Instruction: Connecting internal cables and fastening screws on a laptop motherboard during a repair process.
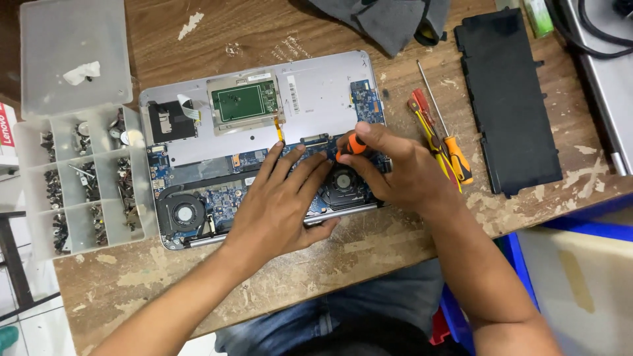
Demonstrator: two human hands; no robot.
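Note:
An opened laptop (316, 92) lies bottom-up on a worn wooden table (316, 264), its blue circuit board and two black fans exposed. My left hand (277, 204) rests flat on the board, fingers spread, beside the right fan (343, 181). My right hand (395, 168) is closed around a small screwdriver with an orange handle (356, 144), held upright over the board near the right fan. The screwdriver's tip is hidden by my fingers. The left fan (181, 214) lies uncovered at the laptop's near-left corner.
A clear plastic compartment box (79, 184) with several screws stands left, its lid (72, 53) open. Two screwdrivers (442, 138) and a black flat battery pack (508, 99) lie right of the laptop. Grey cloth (389, 20) is at the back. Blue bins (567, 264) sit beyond the table's right edge.

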